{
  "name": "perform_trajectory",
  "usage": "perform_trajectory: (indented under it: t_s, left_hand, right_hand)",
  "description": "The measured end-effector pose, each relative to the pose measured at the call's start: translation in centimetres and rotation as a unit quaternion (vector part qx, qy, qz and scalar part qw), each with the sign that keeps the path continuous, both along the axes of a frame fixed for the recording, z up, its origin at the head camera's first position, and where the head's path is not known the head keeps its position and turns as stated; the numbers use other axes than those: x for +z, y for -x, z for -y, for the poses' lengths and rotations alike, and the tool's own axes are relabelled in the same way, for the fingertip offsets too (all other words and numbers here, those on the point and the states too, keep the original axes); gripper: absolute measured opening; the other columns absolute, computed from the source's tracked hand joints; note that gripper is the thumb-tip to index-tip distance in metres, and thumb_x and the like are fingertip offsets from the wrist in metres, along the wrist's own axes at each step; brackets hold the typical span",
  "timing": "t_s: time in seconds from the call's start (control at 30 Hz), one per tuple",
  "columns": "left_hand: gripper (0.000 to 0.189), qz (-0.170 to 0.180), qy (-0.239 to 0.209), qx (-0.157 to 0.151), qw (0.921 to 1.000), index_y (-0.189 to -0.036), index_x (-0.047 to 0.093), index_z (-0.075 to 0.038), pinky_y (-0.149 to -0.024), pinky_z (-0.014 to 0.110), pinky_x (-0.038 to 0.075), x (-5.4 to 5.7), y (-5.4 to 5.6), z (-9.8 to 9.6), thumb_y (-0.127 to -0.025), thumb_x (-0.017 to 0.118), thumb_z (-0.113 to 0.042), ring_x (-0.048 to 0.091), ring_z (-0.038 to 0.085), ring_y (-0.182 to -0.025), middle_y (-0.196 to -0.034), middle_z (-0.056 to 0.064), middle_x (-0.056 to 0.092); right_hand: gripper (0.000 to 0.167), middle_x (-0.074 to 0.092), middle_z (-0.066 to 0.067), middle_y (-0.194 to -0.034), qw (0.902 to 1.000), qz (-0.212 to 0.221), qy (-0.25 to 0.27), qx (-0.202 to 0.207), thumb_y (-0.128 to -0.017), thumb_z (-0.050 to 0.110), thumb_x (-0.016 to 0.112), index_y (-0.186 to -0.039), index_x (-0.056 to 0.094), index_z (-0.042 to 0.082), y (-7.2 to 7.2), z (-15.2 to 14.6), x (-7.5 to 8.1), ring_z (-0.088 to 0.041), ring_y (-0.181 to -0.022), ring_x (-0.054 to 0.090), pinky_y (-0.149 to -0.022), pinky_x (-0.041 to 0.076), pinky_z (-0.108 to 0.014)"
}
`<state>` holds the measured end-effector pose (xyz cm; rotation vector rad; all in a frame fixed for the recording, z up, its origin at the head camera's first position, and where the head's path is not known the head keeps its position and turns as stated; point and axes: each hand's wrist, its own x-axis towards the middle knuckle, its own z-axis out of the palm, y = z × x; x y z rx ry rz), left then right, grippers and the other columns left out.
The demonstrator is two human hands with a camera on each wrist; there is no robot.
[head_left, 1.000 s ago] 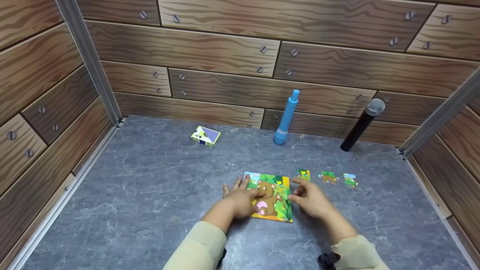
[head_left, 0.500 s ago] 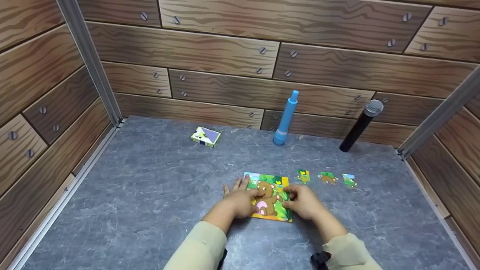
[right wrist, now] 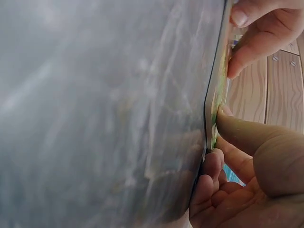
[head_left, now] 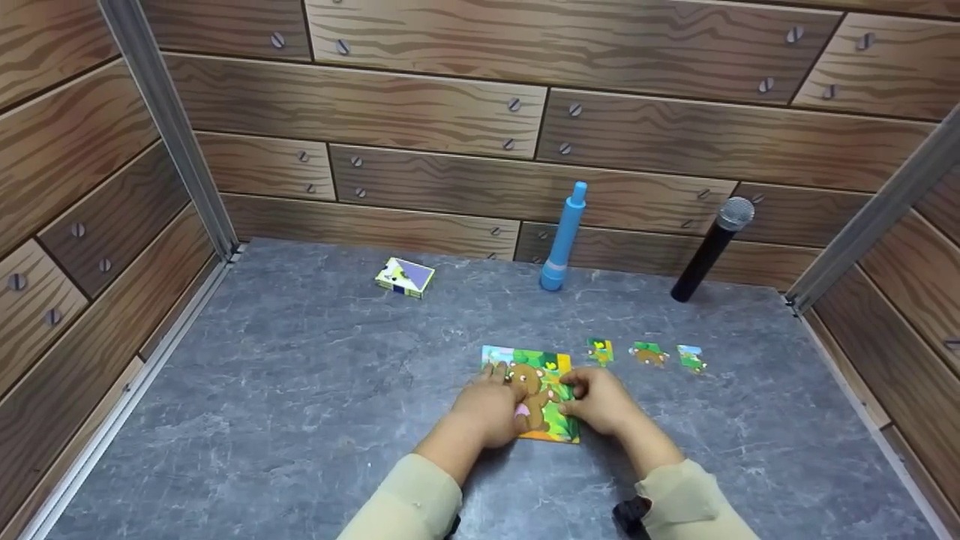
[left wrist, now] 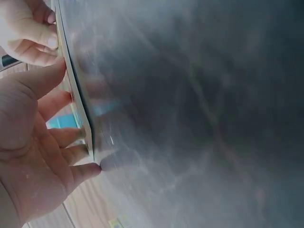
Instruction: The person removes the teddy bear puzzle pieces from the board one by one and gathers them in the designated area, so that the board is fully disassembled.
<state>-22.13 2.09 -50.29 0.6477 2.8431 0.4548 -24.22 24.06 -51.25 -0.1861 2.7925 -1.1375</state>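
A square jigsaw puzzle [head_left: 534, 412] with a brown bear on green leaves lies flat on the grey table. Across its left part rests my left hand [head_left: 486, 409], fingertips and thumb on the picture. The left wrist view shows those fingers [left wrist: 71, 135] reaching over the board's edge, the little finger down on the table. My right hand [head_left: 604, 403] holds the puzzle's right side, thumb and index finger on the picture. Its thumb [right wrist: 237, 126] lies on top in the right wrist view, with other fingers curled at the edge. The palms hide part of the board.
Three loose jigsaw pieces, one yellow-green [head_left: 600, 351], one brown-green [head_left: 649, 354] and one blue-green [head_left: 691, 358], lie behind the right hand. Farther back are a small patterned box [head_left: 405, 277], a blue tube [head_left: 564, 236] and a black microphone [head_left: 709, 255] before the wood-print wall [head_left: 420, 169].
My right hand has come left from beside the puzzle onto its right side. My left hand's spread fingers have drawn together and shifted right over the picture. The loose pieces stay put.
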Motion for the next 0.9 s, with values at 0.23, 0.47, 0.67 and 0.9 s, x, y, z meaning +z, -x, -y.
perform_trajectory:
  t_s: [0.23,0.47,0.67,0.9]
  left_hand:
    - [0.052,-0.006,0.054,0.001,0.9985,-0.153,0.060,-0.015,-0.118,0.058,0.041,0.1,-0.7,-0.9,-0.106,0.061,-0.036,0.031,0.046,-0.154,-0.168,0.012,0.039]
    - [0.054,0.010,0.065,0.012,0.9978,-0.157,0.055,-0.017,-0.117,0.058,0.041,0.1,-0.9,-1.6,-0.108,0.058,-0.039,0.029,0.044,-0.156,-0.169,0.005,0.038]
    - [0.053,0.010,0.051,0.014,0.9985,-0.156,0.055,-0.017,-0.118,0.059,0.040,0.0,-0.9,-1.4,-0.107,0.060,-0.036,0.028,0.045,-0.156,-0.169,0.005,0.039]
    - [0.053,0.015,0.037,0.014,0.9991,-0.157,0.054,-0.016,-0.118,0.059,0.039,-0.1,-0.9,-1.1,-0.108,0.058,-0.034,0.027,0.044,-0.157,-0.169,0.006,0.038]
  right_hand:
    - [0.036,0.061,-0.008,-0.090,0.9999,0.002,0.006,-0.010,-0.083,-0.003,0.086,-0.116,0.072,-0.006,-0.1,0.4,-0.2,-0.022,-0.084,0.057,-0.079,0.052,-0.041]
    - [0.038,0.061,-0.008,-0.092,0.9988,0.002,0.035,-0.035,-0.080,-0.007,0.087,-0.114,0.071,-0.006,-0.1,0.3,-0.5,-0.024,-0.089,0.058,-0.082,0.054,-0.042]
    - [0.040,0.061,-0.008,-0.091,0.9975,-0.012,0.066,-0.021,-0.077,-0.010,0.086,-0.112,0.069,-0.006,-0.4,0.0,-0.5,-0.022,-0.084,0.057,-0.076,0.053,-0.035]
    - [0.043,0.063,-0.009,-0.091,0.9966,-0.014,0.079,0.014,-0.077,-0.013,0.084,-0.116,0.067,-0.008,-0.6,-0.6,-0.2,-0.020,-0.078,0.059,-0.069,0.053,-0.028]
